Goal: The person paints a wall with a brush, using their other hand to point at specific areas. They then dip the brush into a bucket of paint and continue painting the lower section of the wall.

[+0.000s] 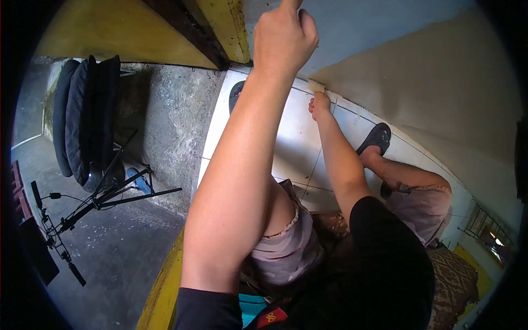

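My left hand (pixel 285 41) is stretched forward in front of the grey-blue wall (pixel 352 33). One finger points up past the top edge of the view; the other fingers curl out of sight, and nothing shows in it. Lower and to the right, my right hand (pixel 320 105) is closed, its fingers folded. At its far side a small beige block (pixel 316 86) sits against the foot of the wall, right at the fingertips. White floor tiles (pixel 294 124) lie beneath this hand.
Dark sandals (pixel 377 137) are on my feet, either side of my arms. A black folding chair (pixel 88 118) and a black stand (pixel 82 212) are at left on the concrete. Yellow door framing (pixel 223 27) rises at top. A patterned brown cushion (pixel 454 278) lies at lower right.
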The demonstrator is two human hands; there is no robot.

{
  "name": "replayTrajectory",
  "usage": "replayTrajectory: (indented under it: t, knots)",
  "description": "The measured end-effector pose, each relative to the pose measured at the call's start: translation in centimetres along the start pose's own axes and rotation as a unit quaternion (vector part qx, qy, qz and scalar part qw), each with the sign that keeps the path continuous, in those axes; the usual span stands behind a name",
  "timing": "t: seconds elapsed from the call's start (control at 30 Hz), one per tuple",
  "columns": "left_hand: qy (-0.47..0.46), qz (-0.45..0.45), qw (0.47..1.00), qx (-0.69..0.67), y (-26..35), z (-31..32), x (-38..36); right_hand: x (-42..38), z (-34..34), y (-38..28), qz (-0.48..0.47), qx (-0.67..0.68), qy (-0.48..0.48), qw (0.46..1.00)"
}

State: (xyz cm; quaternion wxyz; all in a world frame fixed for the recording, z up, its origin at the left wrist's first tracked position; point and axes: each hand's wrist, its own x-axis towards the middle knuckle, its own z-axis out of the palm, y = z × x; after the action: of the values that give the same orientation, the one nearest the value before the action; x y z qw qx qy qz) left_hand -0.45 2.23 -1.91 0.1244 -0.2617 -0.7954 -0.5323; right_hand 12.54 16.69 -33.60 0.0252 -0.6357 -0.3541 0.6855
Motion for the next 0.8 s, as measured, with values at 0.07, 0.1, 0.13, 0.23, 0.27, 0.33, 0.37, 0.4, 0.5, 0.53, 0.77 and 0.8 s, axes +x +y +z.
replayTrajectory:
  t: [0.07, 0.1, 0.13, 0.23, 0.27, 0.33, 0.37, 0.4, 0.5, 0.53, 0.77, 0.8]
  knots:
    - [-0.007, 0.002, 1.000, 0.005, -0.1, -0.3, 0.1, -1.1, 0.0, -0.8, -0.034, 0.007, -0.013, 0.999]
    - [-0.004, 0.005, 1.000, 0.003, -0.1, -0.4, 0.1, -2.5, 0.1, -1.4, -0.065, 0.015, -0.027, 0.997]
    - [-0.011, -0.002, 1.000, 0.004, -0.1, -0.6, 0.1, -4.2, 0.0, -1.9, -0.071, 0.016, -0.028, 0.997]
    - [-0.036, -0.032, 0.999, 0.001, 0.4, -1.0, 0.3, -10.6, -1.6, -3.7, -0.097, 0.058, -0.051, 0.992]
    - [-0.059, -0.062, 0.996, 0.002, 0.6, -1.0, 0.1, -12.6, -2.1, -4.4, -0.119, 0.059, -0.050, 0.990]
    - [-0.061, -0.034, 0.997, 0.032, 0.2, -0.2, -0.5, -16.2, -3.4, -5.7, -0.144, 0.066, -0.048, 0.986]
    - [-0.064, -0.047, 0.996, 0.033, 0.4, -0.3, -0.7, -17.9, -4.1, -6.4, -0.164, 0.073, -0.073, 0.981]
    - [-0.065, -0.056, 0.996, 0.033, 0.6, -0.4, -0.5, -19.4, -4.6, -7.3, -0.188, 0.080, -0.100, 0.974]
    - [-0.083, -0.048, 0.994, 0.054, -0.3, -0.4, -0.6, -24.2, -5.8, -9.8, -0.232, 0.086, -0.112, 0.962]
    - [-0.094, -0.058, 0.992, 0.061, -0.4, -0.3, -0.6, -25.5, -6.2, -10.4, -0.245, 0.092, -0.115, 0.958]
    - [-0.120, -0.034, 0.976, 0.178, -4.1, 0.0, -1.4, -32.4, -8.7, -14.2, -0.335, 0.083, -0.164, 0.924]
    - [-0.157, -0.073, 0.965, 0.198, -3.7, -0.3, -1.3, -33.4, -9.2, -15.0, -0.339, 0.084, -0.178, 0.920]
